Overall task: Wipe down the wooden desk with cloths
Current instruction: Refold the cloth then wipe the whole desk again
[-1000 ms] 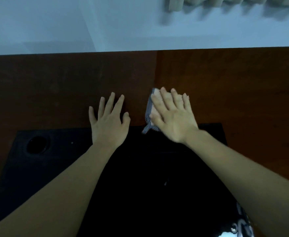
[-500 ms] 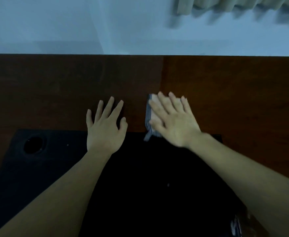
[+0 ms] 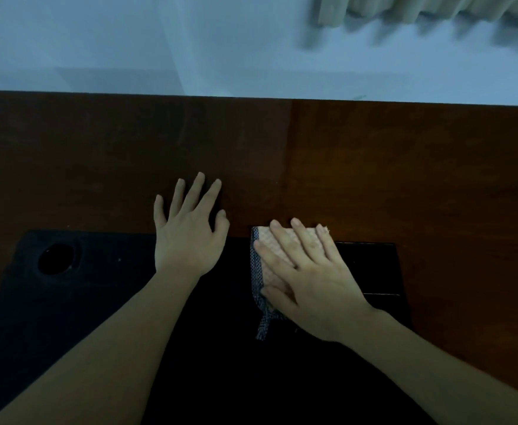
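A folded pinkish cloth [image 3: 268, 250] with a grey-blue edge lies at the border between the brown wooden desk [image 3: 405, 179] and a black inset panel [image 3: 104, 302]. My right hand [image 3: 307, 277] lies flat on the cloth with straight fingers and covers most of it. My left hand [image 3: 188, 234] rests flat with spread fingers, partly on the wood and partly on the black panel, just left of the cloth and not touching it.
A round hole [image 3: 56, 259] sits in the black panel at the left. The desk's far edge meets a pale wall [image 3: 221, 56]. A beige curtain hem [image 3: 420, 7] hangs at the top right. A vertical seam [image 3: 291, 142] divides the desk top.
My right hand has slid the cloth toward me, from the wood onto the black panel's edge. My left hand has stayed in place.
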The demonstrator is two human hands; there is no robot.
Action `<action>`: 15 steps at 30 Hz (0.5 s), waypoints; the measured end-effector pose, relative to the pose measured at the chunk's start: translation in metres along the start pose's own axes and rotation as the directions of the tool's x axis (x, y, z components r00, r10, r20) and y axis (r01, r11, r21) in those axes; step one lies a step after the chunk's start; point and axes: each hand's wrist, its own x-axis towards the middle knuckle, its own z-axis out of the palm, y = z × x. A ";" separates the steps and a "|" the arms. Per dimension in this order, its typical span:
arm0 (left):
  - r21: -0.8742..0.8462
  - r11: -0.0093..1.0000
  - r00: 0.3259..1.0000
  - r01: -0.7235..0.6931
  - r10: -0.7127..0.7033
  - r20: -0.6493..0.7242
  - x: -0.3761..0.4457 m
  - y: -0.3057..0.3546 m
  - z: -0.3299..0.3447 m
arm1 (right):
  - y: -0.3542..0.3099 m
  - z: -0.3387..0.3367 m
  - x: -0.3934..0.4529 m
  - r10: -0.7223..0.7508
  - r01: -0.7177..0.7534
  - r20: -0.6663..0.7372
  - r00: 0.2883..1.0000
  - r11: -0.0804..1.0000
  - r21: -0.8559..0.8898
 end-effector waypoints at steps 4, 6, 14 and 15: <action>-0.008 1.000 1.000 -0.006 0.007 0.022 0.000 -0.002 -0.002 | 0.012 -0.018 0.033 0.084 -0.085 -0.029 0.996 0.996 -0.026; -0.017 1.000 0.999 -0.005 0.006 0.033 0.000 -0.002 -0.003 | 0.027 -0.029 0.062 0.190 -0.191 -0.025 0.982 0.981 -0.041; -0.034 0.999 0.999 -0.016 0.018 0.046 0.001 -0.001 -0.005 | 0.035 -0.037 0.094 0.365 -0.365 -0.030 0.931 0.931 0.003; -0.036 0.999 0.998 -0.016 0.018 0.055 0.001 0.000 -0.007 | 0.026 -0.033 0.083 0.360 -0.360 -0.028 0.933 0.933 -0.005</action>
